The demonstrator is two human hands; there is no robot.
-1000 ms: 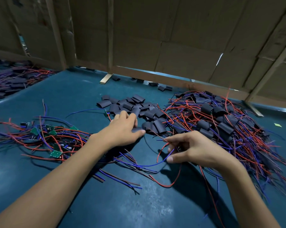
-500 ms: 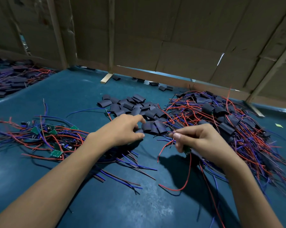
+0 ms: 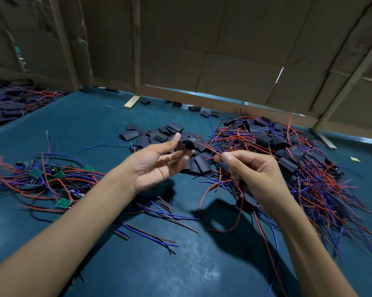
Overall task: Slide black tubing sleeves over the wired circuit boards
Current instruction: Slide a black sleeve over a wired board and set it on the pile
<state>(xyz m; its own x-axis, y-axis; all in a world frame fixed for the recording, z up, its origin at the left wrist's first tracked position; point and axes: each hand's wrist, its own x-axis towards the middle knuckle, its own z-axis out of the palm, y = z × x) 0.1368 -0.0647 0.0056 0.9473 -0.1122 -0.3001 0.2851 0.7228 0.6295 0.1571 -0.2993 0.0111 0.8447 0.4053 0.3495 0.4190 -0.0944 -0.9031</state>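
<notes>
Left hand [image 3: 157, 166] lifted sleeve [image 3: 186, 143], fingertip grip.

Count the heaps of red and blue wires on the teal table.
3. One heap at the teal table's far left edge; one, with bare green circuit boards, near left; one, with black tubing sleeves, at right. Some may be hidden.

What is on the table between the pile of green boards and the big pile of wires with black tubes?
In the head view, between the green boards and the sleeved pile lie loose black tubes and stray wires, with both hands above.
</notes>
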